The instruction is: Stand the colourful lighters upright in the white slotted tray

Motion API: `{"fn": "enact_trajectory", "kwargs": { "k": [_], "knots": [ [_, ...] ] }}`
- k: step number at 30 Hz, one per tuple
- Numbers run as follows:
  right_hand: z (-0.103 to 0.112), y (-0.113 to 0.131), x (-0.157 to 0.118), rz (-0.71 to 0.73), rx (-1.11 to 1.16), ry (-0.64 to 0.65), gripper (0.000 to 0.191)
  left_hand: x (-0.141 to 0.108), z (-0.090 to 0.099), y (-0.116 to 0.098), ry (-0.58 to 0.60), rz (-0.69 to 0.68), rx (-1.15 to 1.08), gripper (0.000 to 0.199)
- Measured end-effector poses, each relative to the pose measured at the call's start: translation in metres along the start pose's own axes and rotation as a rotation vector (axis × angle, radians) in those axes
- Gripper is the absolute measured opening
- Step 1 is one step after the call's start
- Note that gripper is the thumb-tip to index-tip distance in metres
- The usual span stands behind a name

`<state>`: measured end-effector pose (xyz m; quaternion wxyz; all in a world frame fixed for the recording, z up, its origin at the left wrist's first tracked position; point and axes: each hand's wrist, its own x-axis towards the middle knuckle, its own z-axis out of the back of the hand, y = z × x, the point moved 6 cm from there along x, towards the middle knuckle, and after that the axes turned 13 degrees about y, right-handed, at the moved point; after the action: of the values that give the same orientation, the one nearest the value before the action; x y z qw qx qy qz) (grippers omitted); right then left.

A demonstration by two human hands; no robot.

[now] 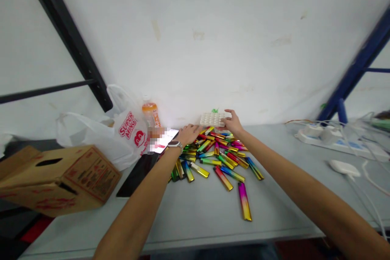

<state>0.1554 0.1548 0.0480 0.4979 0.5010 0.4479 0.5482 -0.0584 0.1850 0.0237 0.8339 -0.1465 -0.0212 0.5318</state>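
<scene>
**Lighters loose on the desk, with both hands at a pale tray**

Overall state: the metallic-coloured lighters (217, 149) lie in a loose, many-layered heap on the grey desk (210, 211), pointing in all directions; one magenta-and-gold lighter (244, 202) lies apart, nearest the front edge. The pale tray (212, 119), its face marked by a regular grid, stands behind the heap, near the wall. No lighter can be made out in it, so the work is judged to be at an early stage, with the visible lighters all unsorted.

Right grip: the right hand (232, 123) is at the tray's right end, its fingers spread and partly curved, seemingly in contact; whether it is clasping the tray or only steadying it cannot be told. Left grip: the left hand (189, 133) is palm down with fingers extended towards the tray's lower left corner, beside the phone (166, 139). It is visibly unclenched and clasps nothing that shows; contact beneath the palm is hidden.
</scene>
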Motion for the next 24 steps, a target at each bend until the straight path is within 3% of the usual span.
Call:
{"fn": "enact_trajectory", "kwargs": {
  "k": [3, 6, 12, 19, 24],
  "knots": [
    [-0.007, 0.001, 0.01, 0.076, -0.093, 0.032, 0.049, 0.002, -0.009, -0.008, 0.039, -0.024, 0.029, 0.065],
    [-0.012, 0.004, 0.016, 0.194, -0.252, 0.055, 0.044, -0.002, -0.011, -0.014, 0.0, -0.071, 0.038, 0.065],
    [-0.016, 0.008, 0.026, 0.351, -0.508, 0.073, 0.041, -0.013, -0.009, -0.015, -0.03, -0.169, 0.015, 0.054],
    [-0.032, -0.003, 0.036, 0.287, -0.56, -0.003, 0.045, -0.024, -0.012, -0.017, -0.065, -0.247, -0.004, 0.05],
    [-0.047, -0.003, 0.03, 0.16, -0.911, 0.001, 0.047, -0.03, -0.011, -0.019, -0.106, -0.26, -0.007, 0.047]
  ]
}}
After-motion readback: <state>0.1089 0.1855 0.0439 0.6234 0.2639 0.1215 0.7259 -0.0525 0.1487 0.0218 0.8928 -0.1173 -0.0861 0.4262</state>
